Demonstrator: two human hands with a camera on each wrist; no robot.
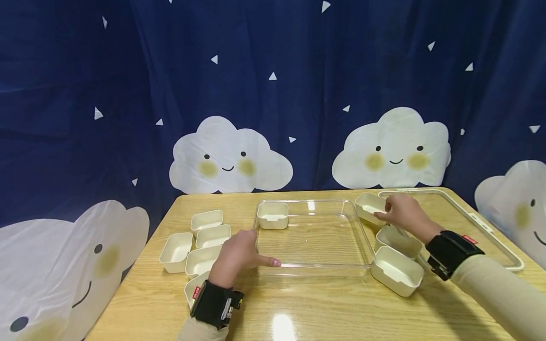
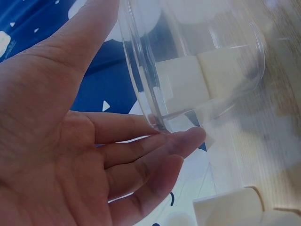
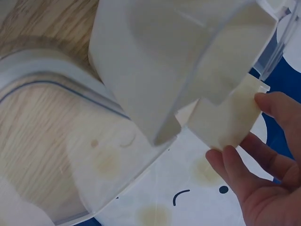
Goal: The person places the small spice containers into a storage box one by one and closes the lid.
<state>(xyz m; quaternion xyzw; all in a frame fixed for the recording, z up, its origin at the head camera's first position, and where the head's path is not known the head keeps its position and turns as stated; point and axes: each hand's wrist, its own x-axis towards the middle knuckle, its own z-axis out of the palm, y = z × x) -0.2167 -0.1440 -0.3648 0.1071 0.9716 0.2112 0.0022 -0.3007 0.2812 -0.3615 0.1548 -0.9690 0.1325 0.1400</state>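
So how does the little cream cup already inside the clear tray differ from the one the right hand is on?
The cup in the clear tray sits flat in the far left corner of the clear tray with no hand on it. The cup under the right hand is outside the tray, past its far right corner, tilted and pinched at its rim by the right hand. Both are small, cream, rectangular and empty.

The left hand (image 1: 236, 255) hides most of the cream tub (image 1: 194, 289) at its 7 o'clock. From the right wrist the lifted tub (image 3: 164, 61) is cut off at 12 o'clock, its edges blurred, and the right hand (image 3: 263, 174) shows only fingers.
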